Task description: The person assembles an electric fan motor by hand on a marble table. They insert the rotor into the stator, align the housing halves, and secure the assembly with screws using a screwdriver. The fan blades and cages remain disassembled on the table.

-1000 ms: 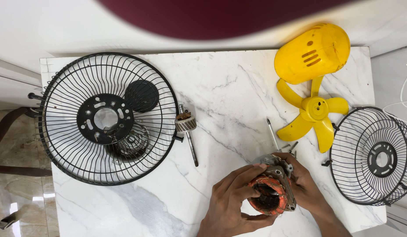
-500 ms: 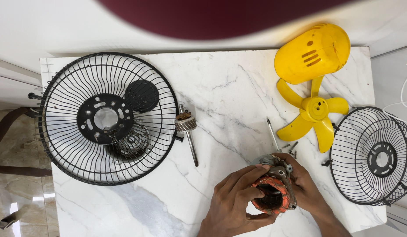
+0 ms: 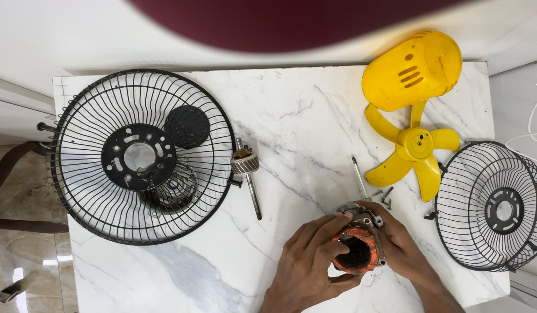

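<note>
White marble table [image 3: 315,110], beige floor tiles [image 3: 25,261]

Both the left hand [image 3: 309,261] and the right hand [image 3: 399,246] are bare, with no gloves, rings or watch, and the visible forearms carry no sleeves.

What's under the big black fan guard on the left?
Through the wires of the big black fan guard, a small round metal part shows on the marble table. A black disc lies there too; above or below is unclear.

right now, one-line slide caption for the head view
Both hands, left hand and right hand, grip a motor stator amid fan parts on a marble table.
</note>
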